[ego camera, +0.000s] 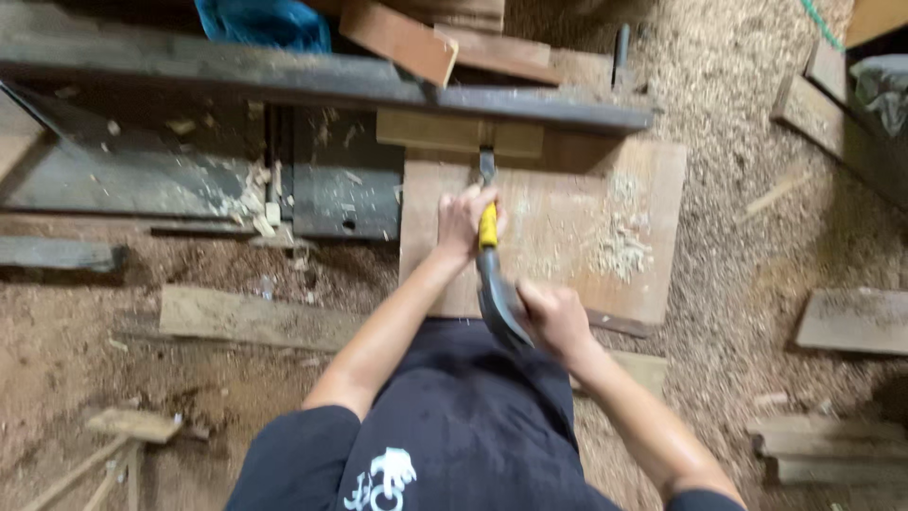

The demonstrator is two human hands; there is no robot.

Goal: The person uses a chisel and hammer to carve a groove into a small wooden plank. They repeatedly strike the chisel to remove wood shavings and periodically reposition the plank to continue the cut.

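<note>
My left hand (pixel 463 222) grips a chisel (pixel 487 203) by its yellow handle, the steel blade pointing away toward a small wooden block (pixel 459 132). The block lies at the far edge of a flat wooden board (pixel 605 203), under a dark beam. My right hand (pixel 553 317) holds a dark hammer (pixel 497 298), its head close behind the chisel's handle end. Wood chips (pixel 619 251) lie on the board to the right of the chisel.
A dark beam (pixel 284 76) crosses the top, with offcuts (pixel 402 38) and a blue bag (pixel 265 21) beyond it. Sawdust covers the ground at right. Planks lie at left (pixel 251 317) and right (pixel 856 322). A dark metal plate (pixel 340 180) sits left of the board.
</note>
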